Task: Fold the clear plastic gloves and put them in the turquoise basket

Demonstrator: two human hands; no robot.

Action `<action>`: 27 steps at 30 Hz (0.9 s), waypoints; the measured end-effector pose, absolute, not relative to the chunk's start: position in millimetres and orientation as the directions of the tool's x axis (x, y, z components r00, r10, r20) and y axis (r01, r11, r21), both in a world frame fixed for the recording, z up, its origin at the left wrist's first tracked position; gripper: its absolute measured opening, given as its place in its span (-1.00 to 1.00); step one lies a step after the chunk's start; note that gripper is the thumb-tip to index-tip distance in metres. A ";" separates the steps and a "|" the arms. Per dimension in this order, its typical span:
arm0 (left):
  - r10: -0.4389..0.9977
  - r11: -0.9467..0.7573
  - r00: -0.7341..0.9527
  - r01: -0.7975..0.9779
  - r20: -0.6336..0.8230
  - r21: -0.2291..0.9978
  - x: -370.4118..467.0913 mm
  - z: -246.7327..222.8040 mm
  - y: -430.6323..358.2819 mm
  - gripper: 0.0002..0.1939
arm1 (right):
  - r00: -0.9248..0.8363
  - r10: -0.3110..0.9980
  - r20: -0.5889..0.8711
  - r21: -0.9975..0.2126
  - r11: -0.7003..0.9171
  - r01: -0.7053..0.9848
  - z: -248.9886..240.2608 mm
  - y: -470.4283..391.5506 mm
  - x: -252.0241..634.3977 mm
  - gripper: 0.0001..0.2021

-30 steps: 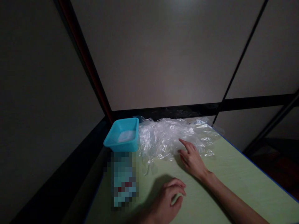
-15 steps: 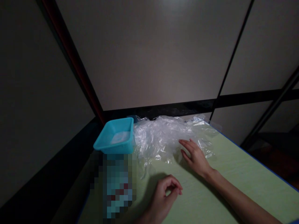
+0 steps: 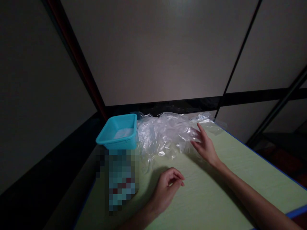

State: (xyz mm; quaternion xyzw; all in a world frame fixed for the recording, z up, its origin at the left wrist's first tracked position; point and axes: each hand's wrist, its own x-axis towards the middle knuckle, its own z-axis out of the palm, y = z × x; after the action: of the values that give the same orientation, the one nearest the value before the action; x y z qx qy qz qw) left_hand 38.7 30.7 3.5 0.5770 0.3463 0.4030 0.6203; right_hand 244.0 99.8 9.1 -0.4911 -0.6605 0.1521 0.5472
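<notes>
A heap of crumpled clear plastic bags (image 3: 163,132) lies along the back of the green table (image 3: 206,195). At its right end, my right hand (image 3: 205,147) reaches in with fingers spread, some of them against or behind the plastic film. It does not grip the film. Lower and more to the left, my left hand (image 3: 168,185) hovers above the bare tabletop, its fingers curled round to the thumb. Nothing shows in that pinch.
A turquoise plastic basket (image 3: 130,142) with something whitish inside stands left of the plastic heap. Before it is a pixelated item (image 3: 121,182). Pale cabinet panels (image 3: 155,57) rise behind the table. The table has a blue edge (image 3: 271,169) at right.
My right hand has moved forward and slightly right into the plastic, its fingers spreading wider. The film at the right has shifted. My left hand keeps its curled shape; the view has tilted slightly.
</notes>
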 end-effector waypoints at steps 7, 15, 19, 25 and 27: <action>0.897 0.000 0.439 -0.106 0.047 0.994 38.9 2.2 32.2 -0.94 | -0.183 0.839 0.513 -0.521 0.473 0.710 21.2 95.8 255.1 -0.42; 0.894 -0.002 0.445 -0.103 0.048 0.995 37.9 0.7 33.0 -0.93 | 0.326 0.818 0.473 -0.452 -0.091 0.887 7.5 116.5 326.2 -0.51; 0.892 -0.004 0.449 -0.099 0.048 0.995 38.1 0.3 33.8 -0.92 | 0.351 0.873 0.339 -0.391 -0.208 0.896 -12.4 118.0 339.5 -0.65; 0.888 -0.006 0.457 -0.090 0.046 0.996 37.3 0.5 34.1 -0.92 | 0.313 0.897 0.311 -0.389 -0.180 0.903 -8.5 117.0 328.2 -0.75; 0.888 -0.004 0.458 -0.087 0.044 0.996 36.7 1.1 34.2 -0.92 | 0.308 0.890 0.336 -0.439 -0.141 0.887 -2.2 117.3 325.1 -0.76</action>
State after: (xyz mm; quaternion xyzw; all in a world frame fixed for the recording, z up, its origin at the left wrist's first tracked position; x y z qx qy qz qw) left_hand 36.7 34.2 1.1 0.5887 0.3401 0.3943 0.6183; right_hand 325.1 117.3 -2.2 -0.7554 -0.5883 0.0026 0.2887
